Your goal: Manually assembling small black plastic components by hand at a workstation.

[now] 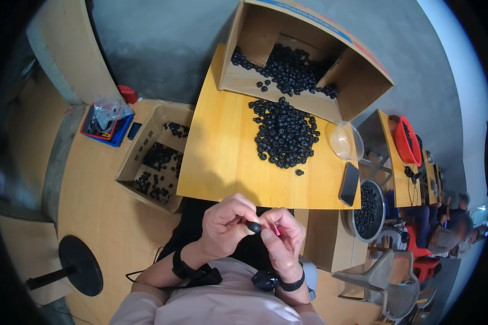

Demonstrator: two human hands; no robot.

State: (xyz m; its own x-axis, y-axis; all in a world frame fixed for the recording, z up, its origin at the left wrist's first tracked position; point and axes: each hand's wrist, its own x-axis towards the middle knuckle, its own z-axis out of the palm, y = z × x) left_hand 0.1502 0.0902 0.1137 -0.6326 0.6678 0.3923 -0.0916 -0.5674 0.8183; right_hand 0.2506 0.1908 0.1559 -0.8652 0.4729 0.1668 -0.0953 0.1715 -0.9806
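Just past the table's front edge, my left hand (224,227) pinches a small, rounded black part (253,226) between thumb and fingertips. My right hand (283,242) is close against it, its thumb near the same part. Between the right fingers shows a slim pink-red piece (277,231), too small to name. On the yellow table (217,146) lies a heap of similar black parts (284,132), many with a hole in the middle. One loose part (299,172) sits apart at the near side of the heap.
A cardboard box (363,81) on its side holds more parts behind the heap. Rightward are a clear plastic tub (354,142), a phone (349,184) and a metal basin (384,212) of parts. Another carton (131,162) stands left on the floor. Chairs (374,273) and people are farther right.
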